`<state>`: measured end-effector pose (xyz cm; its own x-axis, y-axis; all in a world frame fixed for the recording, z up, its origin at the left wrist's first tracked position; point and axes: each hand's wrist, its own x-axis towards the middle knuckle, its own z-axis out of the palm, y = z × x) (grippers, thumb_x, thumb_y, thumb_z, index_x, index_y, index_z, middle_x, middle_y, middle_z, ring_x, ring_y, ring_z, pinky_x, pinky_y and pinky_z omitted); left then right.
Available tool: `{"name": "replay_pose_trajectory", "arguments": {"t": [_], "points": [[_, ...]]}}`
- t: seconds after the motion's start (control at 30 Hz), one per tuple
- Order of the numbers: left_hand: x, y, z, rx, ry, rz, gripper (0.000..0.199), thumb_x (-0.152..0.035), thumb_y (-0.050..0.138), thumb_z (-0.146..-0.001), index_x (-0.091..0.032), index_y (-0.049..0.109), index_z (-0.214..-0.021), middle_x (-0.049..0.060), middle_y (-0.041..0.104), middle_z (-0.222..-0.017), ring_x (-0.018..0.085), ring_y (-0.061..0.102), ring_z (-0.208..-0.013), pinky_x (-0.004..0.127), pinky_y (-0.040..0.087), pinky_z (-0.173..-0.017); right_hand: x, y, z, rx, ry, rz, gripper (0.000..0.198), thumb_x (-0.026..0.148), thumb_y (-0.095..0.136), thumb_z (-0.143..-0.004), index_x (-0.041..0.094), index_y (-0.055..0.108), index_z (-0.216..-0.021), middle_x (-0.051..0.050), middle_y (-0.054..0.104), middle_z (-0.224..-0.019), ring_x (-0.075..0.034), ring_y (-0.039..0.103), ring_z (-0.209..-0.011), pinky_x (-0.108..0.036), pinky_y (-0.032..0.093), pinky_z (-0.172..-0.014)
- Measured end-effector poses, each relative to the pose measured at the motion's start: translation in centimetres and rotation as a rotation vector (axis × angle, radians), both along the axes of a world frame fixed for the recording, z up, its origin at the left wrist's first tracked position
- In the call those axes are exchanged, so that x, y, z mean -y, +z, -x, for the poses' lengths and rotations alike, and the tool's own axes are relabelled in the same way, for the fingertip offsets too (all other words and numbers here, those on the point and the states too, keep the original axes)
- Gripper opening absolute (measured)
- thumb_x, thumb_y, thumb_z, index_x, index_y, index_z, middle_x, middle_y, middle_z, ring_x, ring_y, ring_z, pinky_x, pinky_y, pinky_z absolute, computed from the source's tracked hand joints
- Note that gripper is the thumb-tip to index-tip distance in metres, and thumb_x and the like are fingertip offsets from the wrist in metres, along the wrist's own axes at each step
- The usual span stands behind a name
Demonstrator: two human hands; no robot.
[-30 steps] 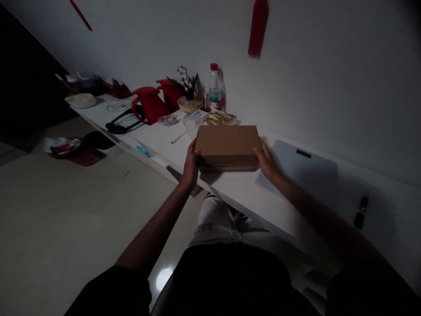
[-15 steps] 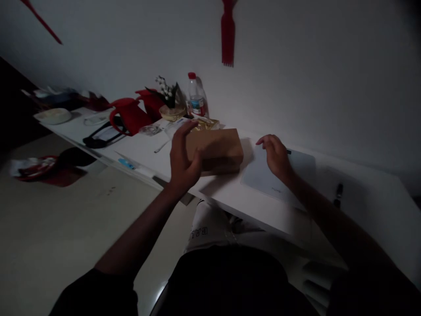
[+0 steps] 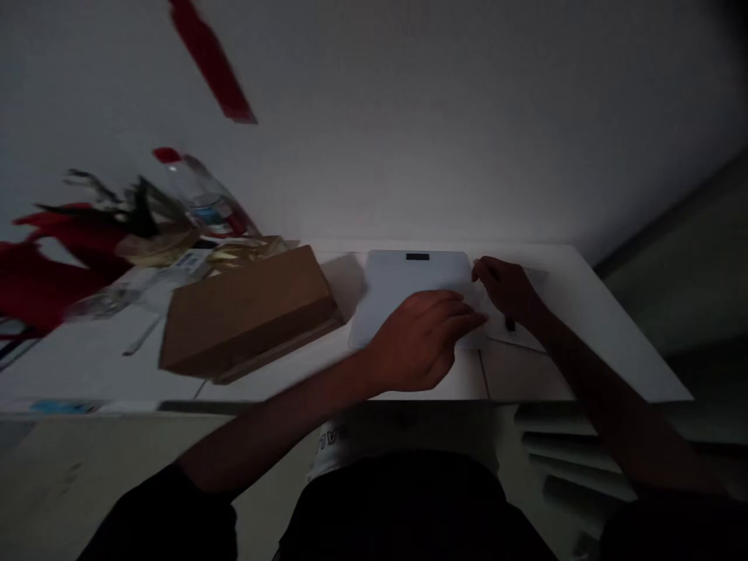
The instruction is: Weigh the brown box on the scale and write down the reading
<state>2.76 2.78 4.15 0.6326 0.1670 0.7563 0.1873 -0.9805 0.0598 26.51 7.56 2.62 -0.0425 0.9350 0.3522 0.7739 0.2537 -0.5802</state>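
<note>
Pale panel: lies flat near the far edge of the white table, its dark window toward that edge.
Left hand: over the panel, fingers bent; contact or grip, cannot tell.
Right hand: just beyond the panel's right side, apart from the left, fingers curled; grip unclear.
Cardboard box: left of the panel, angled toward the near edge.
</note>
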Motion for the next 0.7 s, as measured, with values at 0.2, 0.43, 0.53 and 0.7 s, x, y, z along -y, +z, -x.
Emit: {"name": "replay_pose_trajectory", "arguments": {"t": [0.2, 0.43, 0.53, 0.7], "points": [[0.3, -3.7, -6.6, -0.158, -0.153, -0.112, 0.038, -0.01, 0.049, -0.091, -0.013, 0.056, -0.128, 0.01, 0.066, -0.119, 0.024, 0.058, -0.117, 0.038, 0.05, -0.098, 1.9, -2.2, -6.4, 0.226, -0.197, 0.076, 0.032, 0.041, 0.042, -0.098, 0.019, 0.064, -0.091, -0.004, 0.067, -0.079, -0.02, 0.059, -0.072, -0.03, 0.032, -0.067], [1.3, -7.1, -12.4, -0.372, -0.228, -0.255, 0.027, -0.018, 0.047, -0.099, -0.011, 0.057, -0.123, 0.012, 0.063, -0.11, 0.026, 0.059, -0.099, 0.039, 0.047, -0.078, 3.2, -4.8, -9.8, 0.311, -0.182, 0.216, 0.027, 0.02, 0.035, -0.102, 0.021, 0.057, -0.118, -0.007, 0.067, -0.118, -0.024, 0.064, -0.1, -0.031, 0.042, -0.077], [1.6, -8.1, -13.7, -0.457, -0.234, -0.262, 0.028, -0.018, 0.046, -0.1, -0.01, 0.055, -0.125, 0.013, 0.06, -0.107, 0.025, 0.056, -0.096, 0.039, 0.043, -0.075, 2.9, -5.5, -10.2, 0.33, -0.099, 0.224, 0.032, 0.017, 0.033, -0.102, 0.02, 0.055, -0.126, -0.009, 0.065, -0.123, -0.024, 0.062, -0.106, -0.033, 0.044, -0.085], [1.6, -9.6, -14.2, -0.549, -0.225, -0.241, 0.03, -0.02, 0.045, -0.1, -0.01, 0.054, -0.127, 0.013, 0.058, -0.107, 0.025, 0.054, -0.095, 0.038, 0.039, -0.075, 1.6, -5.8, -9.7, 0.47, 0.009, 0.21, 0.032, 0.01, 0.044, -0.091, 0.014, 0.06, -0.118, -0.012, 0.066, -0.108, -0.025, 0.06, -0.1, -0.034, 0.041, -0.088]]}}
